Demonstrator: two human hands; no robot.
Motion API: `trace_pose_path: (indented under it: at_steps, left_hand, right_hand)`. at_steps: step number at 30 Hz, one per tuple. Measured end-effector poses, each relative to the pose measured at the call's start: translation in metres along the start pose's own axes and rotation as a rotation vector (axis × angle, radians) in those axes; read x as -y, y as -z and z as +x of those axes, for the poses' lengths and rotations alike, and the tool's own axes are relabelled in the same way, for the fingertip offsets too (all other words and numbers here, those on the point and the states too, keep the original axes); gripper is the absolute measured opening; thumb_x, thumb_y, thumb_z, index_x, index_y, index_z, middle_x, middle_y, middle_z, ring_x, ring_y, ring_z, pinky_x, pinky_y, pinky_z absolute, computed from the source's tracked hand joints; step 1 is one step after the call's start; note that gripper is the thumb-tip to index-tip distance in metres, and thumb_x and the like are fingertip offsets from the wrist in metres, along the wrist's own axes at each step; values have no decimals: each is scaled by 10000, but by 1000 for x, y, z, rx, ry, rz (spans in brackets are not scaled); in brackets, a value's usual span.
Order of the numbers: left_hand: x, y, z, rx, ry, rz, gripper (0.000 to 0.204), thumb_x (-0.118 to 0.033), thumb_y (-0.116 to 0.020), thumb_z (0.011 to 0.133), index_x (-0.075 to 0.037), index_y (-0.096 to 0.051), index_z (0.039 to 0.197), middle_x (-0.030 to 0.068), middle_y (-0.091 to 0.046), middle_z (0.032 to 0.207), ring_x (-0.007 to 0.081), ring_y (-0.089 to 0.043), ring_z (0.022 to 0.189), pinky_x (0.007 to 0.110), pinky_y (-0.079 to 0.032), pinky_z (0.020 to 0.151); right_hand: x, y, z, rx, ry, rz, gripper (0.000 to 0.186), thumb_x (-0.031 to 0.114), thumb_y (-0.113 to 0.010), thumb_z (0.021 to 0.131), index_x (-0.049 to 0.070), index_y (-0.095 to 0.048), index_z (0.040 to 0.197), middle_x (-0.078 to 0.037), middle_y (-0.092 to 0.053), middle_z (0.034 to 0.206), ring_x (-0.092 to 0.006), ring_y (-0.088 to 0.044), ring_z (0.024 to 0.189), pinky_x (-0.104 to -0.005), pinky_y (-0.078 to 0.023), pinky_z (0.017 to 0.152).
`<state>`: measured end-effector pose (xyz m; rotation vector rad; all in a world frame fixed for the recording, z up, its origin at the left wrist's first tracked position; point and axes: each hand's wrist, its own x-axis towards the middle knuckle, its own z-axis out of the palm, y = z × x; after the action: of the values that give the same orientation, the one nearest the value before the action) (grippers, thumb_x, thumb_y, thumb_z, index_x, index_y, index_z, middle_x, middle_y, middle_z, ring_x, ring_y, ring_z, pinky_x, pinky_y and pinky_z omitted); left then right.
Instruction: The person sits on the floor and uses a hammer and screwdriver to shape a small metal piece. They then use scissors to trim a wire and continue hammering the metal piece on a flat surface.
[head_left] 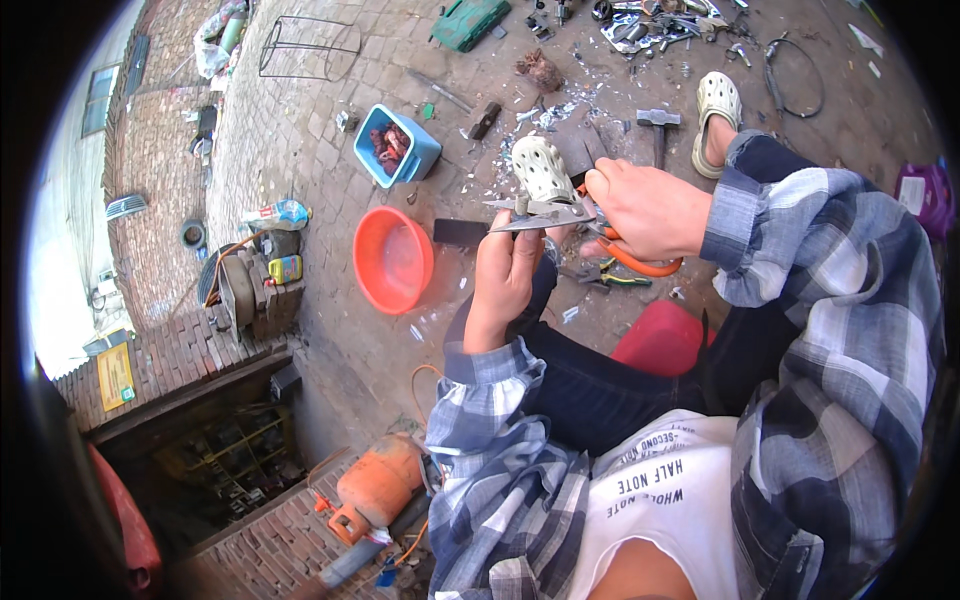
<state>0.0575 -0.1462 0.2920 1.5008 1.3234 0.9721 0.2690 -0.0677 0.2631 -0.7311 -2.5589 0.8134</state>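
My right hand (648, 208) is wrapped round a pair of orange-handled scissors (640, 264), with the blades pointing left. At the blades, my left hand (503, 275) pinches a small grey piece (519, 206) between thumb and fingertips. The piece is partly hidden by the blades and fingers, so its kind cannot be made out. Below the hands, a white clog (542, 168) on one foot shows behind the scissors. A pair of pliers with yellow-green and black handles (615, 280) lies on the ground under my right wrist.
A red basin (376, 292) and a blue bin (422, 158) with reddish contents stand to the left. A hammer (658, 122) lies beyond my right hand, among scattered scraps. Metal parts (650, 30) are heaped at the far side. An orange gas cylinder (385, 478) stands lower left, near a dark pit (225, 465).
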Motion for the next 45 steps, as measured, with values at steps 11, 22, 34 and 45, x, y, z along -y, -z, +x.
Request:
trace_pose_path:
  at_steps: [11, 22, 34, 45]
  left_hand:
    - [15, 8, -3, -54, -7, 108, 187, -203, -454, 1022, -38, -458, 933, -51, -404, 638, 22, -314, 515, 201, -245, 452]
    - [-3, 13, 5, -78, 33, -334, 233, -271, -456, 1017, -42, -459, 977, -59, -309, 627, 36, -261, 502, 207, -204, 446]
    - [-2, 10, 10, -190, -51, -179, 227, -226, -460, 1015, -17, -510, 1087, -52, -375, 676, 29, -284, 527, 197, -231, 463]
    - [-1, 12, 10, -234, -14, -330, 238, -233, -364, 1035, -33, -466, 1117, -20, -383, 763, 48, -300, 573, 197, -267, 482]
  right_hand:
    - [7, -4, 2, 120, -65, 176, 550, 487, -588, 898, -54, -523, 820, -227, -591, 731, -387, -617, 692, -442, -495, 643]
    - [10, 18, 13, 23, -127, 341, 630, 575, -652, 821, -42, -532, 875, -208, -564, 817, -360, -587, 757, -425, -465, 688]
    - [4, 32, 7, -85, -142, 163, 700, 500, -767, 719, -45, -445, 1018, -200, -472, 959, -398, -540, 836, -440, -458, 703]
    - [10, 35, 9, -92, -46, 79, 701, 465, -785, 702, -54, -452, 1035, -187, -477, 956, -382, -551, 835, -422, -474, 694]
